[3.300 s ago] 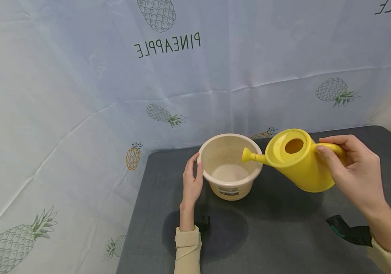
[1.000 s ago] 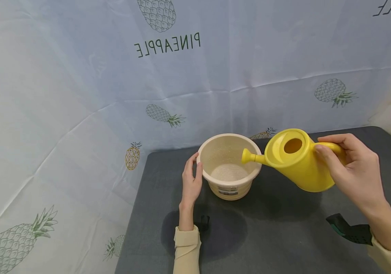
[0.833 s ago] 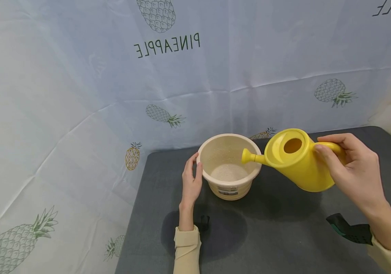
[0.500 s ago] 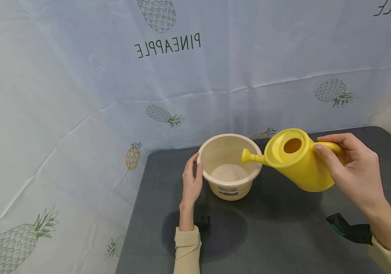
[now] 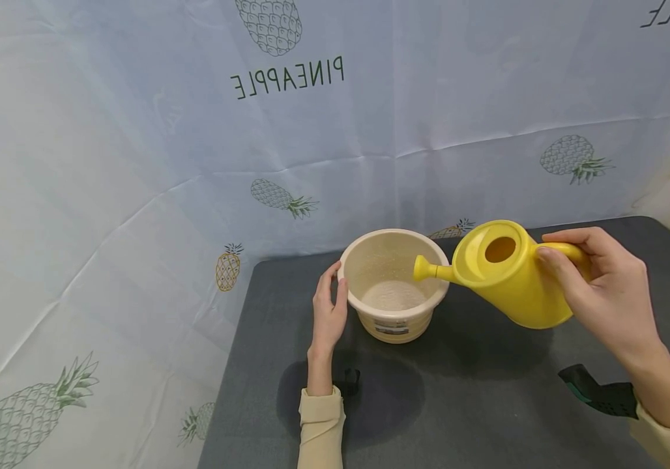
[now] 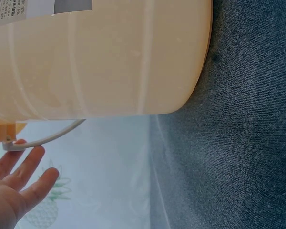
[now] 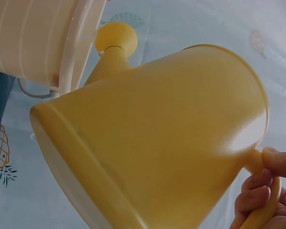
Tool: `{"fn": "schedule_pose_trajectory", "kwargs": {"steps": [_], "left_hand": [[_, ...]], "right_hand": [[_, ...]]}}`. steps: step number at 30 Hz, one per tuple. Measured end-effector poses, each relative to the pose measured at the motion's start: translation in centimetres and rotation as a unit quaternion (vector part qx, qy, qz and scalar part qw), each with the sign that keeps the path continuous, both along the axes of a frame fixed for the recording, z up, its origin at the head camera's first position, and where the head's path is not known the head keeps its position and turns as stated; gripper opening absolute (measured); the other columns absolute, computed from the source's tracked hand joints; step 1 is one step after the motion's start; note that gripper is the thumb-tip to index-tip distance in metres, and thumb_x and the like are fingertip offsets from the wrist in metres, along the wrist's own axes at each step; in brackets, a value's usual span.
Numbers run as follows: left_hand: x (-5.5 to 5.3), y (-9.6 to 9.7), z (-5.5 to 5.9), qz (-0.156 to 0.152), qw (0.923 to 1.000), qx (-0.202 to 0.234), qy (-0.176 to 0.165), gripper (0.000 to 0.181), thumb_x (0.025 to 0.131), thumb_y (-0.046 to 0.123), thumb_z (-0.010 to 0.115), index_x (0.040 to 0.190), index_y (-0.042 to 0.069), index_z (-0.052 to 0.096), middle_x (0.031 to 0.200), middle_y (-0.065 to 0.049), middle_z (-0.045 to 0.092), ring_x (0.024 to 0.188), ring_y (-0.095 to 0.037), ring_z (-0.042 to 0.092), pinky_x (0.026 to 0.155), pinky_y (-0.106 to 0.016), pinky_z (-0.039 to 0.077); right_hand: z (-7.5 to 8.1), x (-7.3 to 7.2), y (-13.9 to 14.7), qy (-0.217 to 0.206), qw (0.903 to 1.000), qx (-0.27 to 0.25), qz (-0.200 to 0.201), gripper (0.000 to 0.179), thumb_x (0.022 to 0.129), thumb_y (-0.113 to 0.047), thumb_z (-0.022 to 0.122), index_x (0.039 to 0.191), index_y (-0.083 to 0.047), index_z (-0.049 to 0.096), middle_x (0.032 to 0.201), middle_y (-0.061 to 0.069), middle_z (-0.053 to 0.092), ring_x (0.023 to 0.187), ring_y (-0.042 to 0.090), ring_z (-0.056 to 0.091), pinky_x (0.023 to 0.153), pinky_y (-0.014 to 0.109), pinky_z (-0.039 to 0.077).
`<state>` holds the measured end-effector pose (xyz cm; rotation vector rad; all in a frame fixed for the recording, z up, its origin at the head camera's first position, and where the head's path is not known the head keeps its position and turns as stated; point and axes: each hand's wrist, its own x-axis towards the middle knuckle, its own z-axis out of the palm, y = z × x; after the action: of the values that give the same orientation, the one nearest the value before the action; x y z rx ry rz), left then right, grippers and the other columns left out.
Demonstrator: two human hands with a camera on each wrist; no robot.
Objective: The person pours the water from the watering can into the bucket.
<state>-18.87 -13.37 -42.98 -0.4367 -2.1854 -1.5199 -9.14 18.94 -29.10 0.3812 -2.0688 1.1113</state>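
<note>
A cream plastic bucket (image 5: pixel 393 329) with a label and a thin grey handle (image 6: pixel 52 138) stands upright on the dark table. My left hand (image 5: pixel 329 312) rests at its left rim; in the left wrist view the fingers stretch, nearly straight, to the handle's mount. My right hand (image 5: pixel 611 286) grips the handle of a yellow watering can (image 5: pixel 523 293), thumb on top and fingers curled round it. The can is held above the table, tipped left, its spout head (image 5: pixel 423 267) over the bucket's right rim. Small droplets or specks dot the bucket's inner wall.
A dark cloth-covered table (image 5: pixel 464 417) lies beneath everything. Behind it and to the left hangs a pale curtain (image 5: pixel 135 130) printed with pineapples. A black strap-like piece (image 5: pixel 599 394) sits at my right wrist, another (image 5: pixel 349 381) at my left.
Almost nothing differs. The watering can and my right hand have shifted very slightly left; my left hand and the bucket keep their places.
</note>
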Motion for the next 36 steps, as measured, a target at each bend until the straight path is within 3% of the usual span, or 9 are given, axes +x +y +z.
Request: {"fn": "schedule_pose_trajectory", "kwargs": {"steps": [17,19,26,28,32,36], "left_hand": [[0.2,0.0,0.1,-0.005,0.9999,0.007,-0.005,0.038,0.099,0.019,0.045,0.135,0.006,0.046,0.133,-0.011,0.047,0.118,-0.024,0.045,0.1,-0.045,0.035],[0.4,0.0,0.5,-0.007,0.9999,0.01,-0.003,0.037,0.099,0.015,0.046,0.134,0.002,0.046,0.132,-0.015,0.047,0.117,-0.028,0.046,0.099,-0.048,0.035],[2.2,0.6,3.3,-0.012,0.9999,0.005,0.009,0.034,0.098,0.003,0.044,0.129,-0.01,0.045,0.128,-0.026,0.047,0.113,-0.036,0.046,0.096,-0.053,0.036],[2.3,0.7,3.5,-0.012,0.9999,0.005,0.007,0.034,0.098,0.003,0.044,0.129,-0.01,0.045,0.128,-0.026,0.047,0.114,-0.036,0.046,0.096,-0.053,0.036],[2.2,0.7,3.4,-0.013,0.9999,0.01,0.002,0.035,0.097,0.003,0.045,0.13,-0.009,0.045,0.128,-0.026,0.046,0.114,-0.037,0.046,0.096,-0.054,0.035],[1.1,0.3,1.6,-0.012,0.9998,0.013,0.006,0.036,0.098,0.007,0.045,0.132,-0.004,0.046,0.13,-0.021,0.047,0.114,-0.033,0.046,0.097,-0.053,0.035]], "right_hand": [[0.3,-0.1,-0.2,-0.008,1.0,0.003,-0.005,0.021,0.079,0.013,0.064,0.1,0.012,0.06,0.094,-0.018,0.057,0.076,-0.006,0.055,0.072,0.004,0.041],[0.4,-0.1,-0.2,-0.006,1.0,0.003,-0.005,0.021,0.079,0.013,0.064,0.1,0.012,0.06,0.094,-0.018,0.057,0.076,-0.006,0.055,0.072,0.004,0.041],[0.4,-0.3,-0.1,-0.003,0.9999,0.009,-0.005,0.021,0.079,0.013,0.065,0.1,0.012,0.06,0.094,-0.019,0.057,0.077,-0.007,0.055,0.072,0.004,0.041],[0.5,-0.3,-0.1,-0.002,0.9999,0.008,-0.005,0.021,0.079,0.013,0.065,0.099,0.012,0.06,0.094,-0.019,0.056,0.076,-0.007,0.054,0.072,0.004,0.041],[0.5,-0.3,-0.1,-0.002,1.0,0.006,-0.003,0.02,0.079,0.013,0.064,0.099,0.013,0.06,0.093,-0.019,0.057,0.076,-0.006,0.054,0.072,0.004,0.041],[0.5,-0.4,-0.1,-0.001,0.9999,0.009,-0.004,0.02,0.08,0.013,0.064,0.099,0.013,0.06,0.094,-0.019,0.056,0.076,-0.006,0.054,0.072,0.004,0.04]]}}
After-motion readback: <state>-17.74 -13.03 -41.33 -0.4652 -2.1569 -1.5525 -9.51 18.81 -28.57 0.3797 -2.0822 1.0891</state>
